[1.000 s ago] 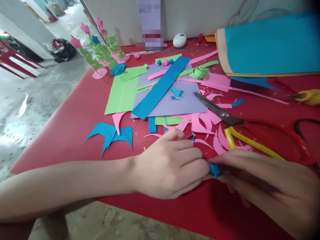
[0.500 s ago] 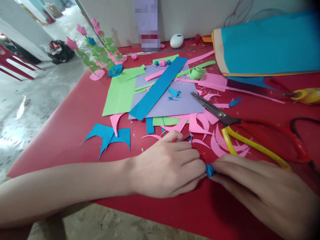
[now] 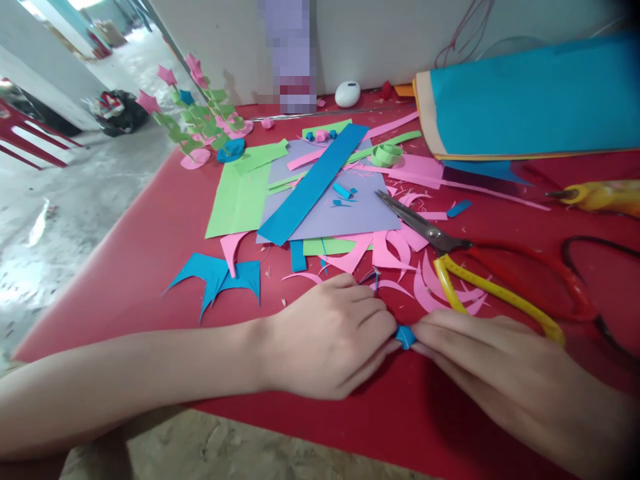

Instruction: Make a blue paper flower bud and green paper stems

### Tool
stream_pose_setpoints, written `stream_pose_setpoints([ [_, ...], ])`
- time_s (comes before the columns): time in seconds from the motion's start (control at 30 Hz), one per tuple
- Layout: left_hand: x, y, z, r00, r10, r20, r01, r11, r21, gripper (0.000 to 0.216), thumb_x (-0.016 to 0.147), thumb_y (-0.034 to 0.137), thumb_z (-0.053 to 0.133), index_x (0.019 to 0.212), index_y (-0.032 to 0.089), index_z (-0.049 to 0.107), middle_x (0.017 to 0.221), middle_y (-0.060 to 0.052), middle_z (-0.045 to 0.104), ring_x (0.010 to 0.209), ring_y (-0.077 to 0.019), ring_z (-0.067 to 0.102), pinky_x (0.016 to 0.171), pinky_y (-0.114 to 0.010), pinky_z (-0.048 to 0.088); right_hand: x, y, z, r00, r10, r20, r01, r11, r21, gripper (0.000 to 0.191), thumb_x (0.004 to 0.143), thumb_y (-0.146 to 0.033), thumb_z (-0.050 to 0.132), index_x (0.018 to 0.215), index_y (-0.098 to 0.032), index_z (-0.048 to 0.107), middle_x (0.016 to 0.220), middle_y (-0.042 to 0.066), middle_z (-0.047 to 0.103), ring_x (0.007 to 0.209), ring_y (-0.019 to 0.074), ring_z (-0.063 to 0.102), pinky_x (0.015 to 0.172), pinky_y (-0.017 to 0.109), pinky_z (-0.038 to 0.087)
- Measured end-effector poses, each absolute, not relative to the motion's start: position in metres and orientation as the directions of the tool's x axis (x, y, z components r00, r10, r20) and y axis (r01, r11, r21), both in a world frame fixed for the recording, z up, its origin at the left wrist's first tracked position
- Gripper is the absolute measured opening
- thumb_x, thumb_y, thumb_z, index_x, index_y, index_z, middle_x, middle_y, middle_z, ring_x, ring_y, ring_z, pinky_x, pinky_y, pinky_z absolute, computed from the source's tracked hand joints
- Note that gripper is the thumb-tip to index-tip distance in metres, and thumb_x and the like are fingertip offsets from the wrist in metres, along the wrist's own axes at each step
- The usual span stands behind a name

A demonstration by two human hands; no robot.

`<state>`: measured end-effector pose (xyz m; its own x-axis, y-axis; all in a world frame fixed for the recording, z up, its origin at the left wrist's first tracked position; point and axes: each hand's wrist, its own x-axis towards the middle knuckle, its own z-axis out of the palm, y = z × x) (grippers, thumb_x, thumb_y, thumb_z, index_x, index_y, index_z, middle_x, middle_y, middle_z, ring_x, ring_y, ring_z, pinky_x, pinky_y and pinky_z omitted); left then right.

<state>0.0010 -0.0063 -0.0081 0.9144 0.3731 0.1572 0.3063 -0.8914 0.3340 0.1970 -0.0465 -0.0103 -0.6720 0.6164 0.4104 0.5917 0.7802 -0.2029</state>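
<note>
Fingertips meet over a tiny blue paper fold (image 3: 405,336), and that is the whole story near the front edge of the red table (image 3: 150,247). Head view, the only one on offer: the left hand (image 3: 327,340) lies curled on the table, its fingertips pinching the fold from one side, while the right hand (image 3: 505,373) pinches it from the other, fingers stretched long and low. The fold sits just this side of the scissors (image 3: 480,263), touching both hands and seemingly the tabletop too.

Compared with a second ago, the blue piece looks smaller and tighter (more of a compact nub than a loose roll), and the two hands have closed in on each other, the right one drawing leftward. My read: the paper is being pressed and creased down, so the folding is well along rather than just begun.

Beyond the scissors lies a lilac sheet (image 3: 350,213) with a long blue strip (image 3: 313,183) slanting across it and a green sheet (image 3: 235,203) tucked beside. Pink offcuts (image 3: 400,250) are scattered right against the scissor blades. Left of the scissors, well apart, sits a spiky blue scrap (image 3: 215,277). Far behind stands a paper flower stem (image 3: 193,117), and to the right of the scissors a yellow glue gun (image 3: 600,195) pokes in.
</note>
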Motion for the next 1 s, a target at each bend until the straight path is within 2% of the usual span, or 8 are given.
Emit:
stream_pose_setpoints([
  [0.3, 0.001, -0.004, -0.009, 0.930, 0.329, 0.163, 0.254, -0.897, 0.361, 0.029, 0.092, 0.021, 0.030, 0.071, 0.013, 0.049, 0.067, -0.005, 0.054, 0.061, -0.0174, 0.043, 0.058, -0.031, 0.034, 0.197, -0.056, -0.018, -0.672, 0.637, 0.378, 0.627, 0.761, -0.167, 0.042, 0.094, -0.013, 0.022, 0.075, -0.019, 0.059, 0.073, 0.004, 0.070, 0.060, 0.0152, 0.062, 0.043, 0.029, 0.037],
  [0.47, 0.001, -0.002, -0.007, 0.941, 0.289, 0.178, 0.203, -0.900, 0.386, 0.028, 0.092, 0.020, 0.033, 0.069, 0.014, 0.048, 0.065, -0.004, 0.054, 0.060, -0.0163, 0.041, 0.060, -0.031, 0.034, 0.195, -0.057, -0.017, -0.643, 0.666, 0.379, 0.627, 0.742, -0.239, 0.044, 0.094, -0.014, 0.023, 0.067, -0.020, 0.057, 0.069, 0.003, 0.069, 0.055, 0.0140, 0.060, 0.042, 0.028, 0.037],
  [0.7, 0.000, 0.000, -0.006, 0.960, 0.197, 0.201, 0.102, -0.908, 0.407, 0.019, 0.081, 0.008, 0.040, 0.066, 0.014, 0.049, 0.064, -0.005, 0.053, 0.062, -0.0170, 0.040, 0.062, -0.033, 0.034, 0.195, -0.061, -0.020, -0.602, 0.700, 0.385, 0.626, 0.712, -0.317, 0.041, 0.092, -0.011, 0.024, 0.064, -0.022, 0.052, 0.063, 0.001, 0.066, 0.049, 0.0125, 0.056, 0.046, 0.028, 0.039],
  [0.87, 0.000, 0.001, -0.006, 0.958, 0.162, 0.237, 0.048, -0.904, 0.424, 0.015, 0.072, 0.004, 0.043, 0.063, 0.012, 0.051, 0.061, -0.006, 0.052, 0.061, -0.0165, 0.036, 0.061, -0.033, 0.035, 0.197, -0.065, -0.022, -0.678, 0.631, 0.376, 0.595, 0.772, -0.224, 0.040, 0.086, -0.002, 0.023, 0.068, -0.023, 0.052, 0.064, 0.000, 0.066, 0.053, 0.0148, 0.057, 0.049, 0.030, 0.037],
  [1.0, 0.002, 0.000, -0.006, 0.954, 0.148, 0.260, 0.024, -0.904, 0.426, 0.014, 0.067, 0.004, 0.043, 0.060, 0.013, 0.051, 0.060, -0.006, 0.050, 0.060, -0.0165, 0.035, 0.060, -0.033, 0.036, 0.194, -0.066, -0.020, -0.639, 0.656, 0.401, 0.592, 0.753, -0.289, 0.038, 0.088, -0.008, 0.023, 0.067, -0.022, 0.052, 0.060, 0.000, 0.063, 0.047, 0.0147, 0.053, 0.048, 0.031, 0.037],
])
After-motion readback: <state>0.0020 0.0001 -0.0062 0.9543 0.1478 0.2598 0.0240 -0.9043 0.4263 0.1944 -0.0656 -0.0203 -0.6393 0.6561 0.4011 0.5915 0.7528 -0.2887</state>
